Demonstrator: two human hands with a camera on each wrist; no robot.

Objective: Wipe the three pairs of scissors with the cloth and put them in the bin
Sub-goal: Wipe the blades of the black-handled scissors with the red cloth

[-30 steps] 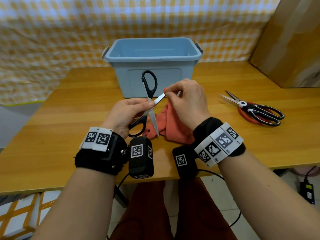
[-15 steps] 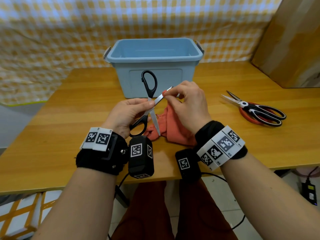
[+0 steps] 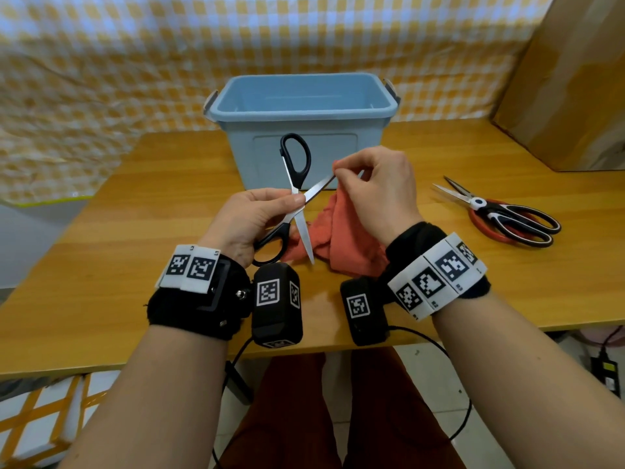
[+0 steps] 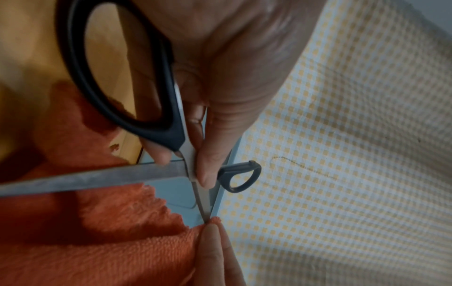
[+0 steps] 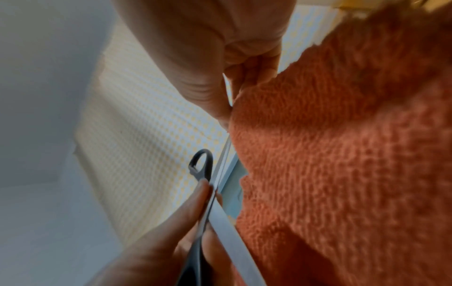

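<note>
My left hand [image 3: 260,214] pinches the black-handled scissors [image 3: 296,164] at their pivot, blades spread wide apart in front of the blue bin [image 3: 301,110]. One blade points down toward the table, the other up to the right. My right hand [image 3: 372,187] pinches the orange cloth [image 3: 341,238] around the tip of that upper blade. The left wrist view shows the scissors [image 4: 127,100] and the cloth [image 4: 97,241] pinched at the blade tip. In the right wrist view the cloth [image 5: 342,154] hangs from my fingers. Two more pairs, red-handled and black-and-white scissors [image 3: 507,218], lie stacked at the right.
The wooden table [image 3: 101,265] has bare surface left and right of my hands. A cardboard box [image 3: 568,79] stands at the back right. A yellow checked sheet [image 3: 118,62] hangs behind the table.
My right hand has slid the cloth up along the upper blade from near the pivot to its tip. The left hand and the scissors have stayed in place.
</note>
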